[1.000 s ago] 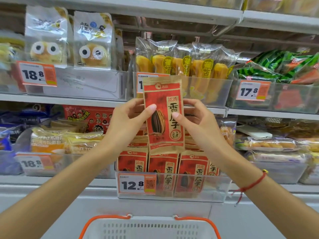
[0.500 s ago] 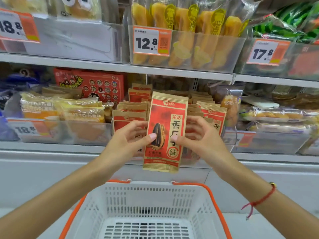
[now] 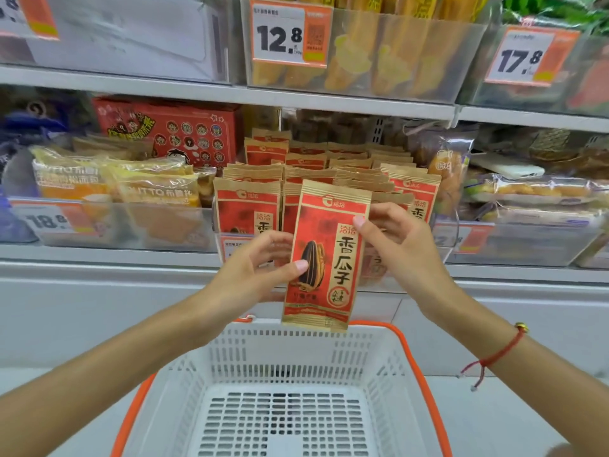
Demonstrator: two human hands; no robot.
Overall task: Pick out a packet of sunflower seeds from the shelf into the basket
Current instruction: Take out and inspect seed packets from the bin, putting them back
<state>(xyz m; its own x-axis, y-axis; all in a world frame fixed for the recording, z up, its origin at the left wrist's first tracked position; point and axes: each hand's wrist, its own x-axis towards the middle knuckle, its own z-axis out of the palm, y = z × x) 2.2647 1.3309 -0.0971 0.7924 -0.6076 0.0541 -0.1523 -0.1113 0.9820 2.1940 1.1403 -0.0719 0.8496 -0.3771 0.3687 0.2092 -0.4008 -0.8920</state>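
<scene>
seed packet [image 3: 324,255] lowered toward basket [image 3: 389,367]; both hands [image 3: 253,268] pinch it; basket empty

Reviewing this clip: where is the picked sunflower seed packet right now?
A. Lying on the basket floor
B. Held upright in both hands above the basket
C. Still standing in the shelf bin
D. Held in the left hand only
B: the left hand and right hand pinch the upright sunflower seed packet at its edges, its bottom edge over the far rim of the basket.

I see a matt, paper-like seed packet [image 3: 324,255] with printed red front. The basket [image 3: 286,384] is perforated white plastic. The shelf bins [image 3: 379,61] look clear, glossy plastic.
</scene>
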